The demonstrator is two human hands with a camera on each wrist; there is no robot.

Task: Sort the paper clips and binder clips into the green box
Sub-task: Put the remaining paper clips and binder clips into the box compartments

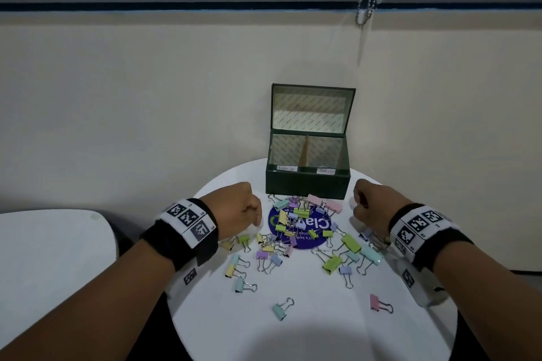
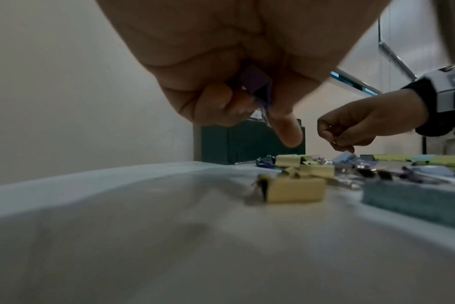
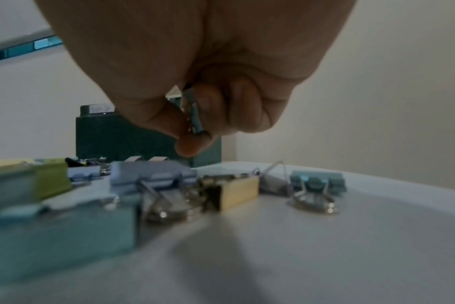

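Left hand, fingers curled around a small purple binder clip held just above the tabletop, to the left of the dark green hinged-lid box. Right hand, thumb and forefinger pinched on a small silvery metal piece; whether this is a paper clip or the wire handle of a binder clip cannot be told. It hangs to the right of the box front.

The box stands at the far edge of the round white tabletop, lid upright. A brown divider splits it into two compartments; each has a small white label on the front rim, writing too small to read here. Both compartments look empty, so sorting is judged barely begun.

Pastel metal binder clips in green, yellow, pink, blue and lilac lie heaped just before the box, over a round blue sticker; stray clips lie further toward the viewer.

Risks, as judgement: a clip dropped in the wrong compartment, since the labels are small; the pinched piece slipping from so slight a grip; tangled wire handles dragging neighbouring clips up with the next pick; a knock tipping the lid shut.
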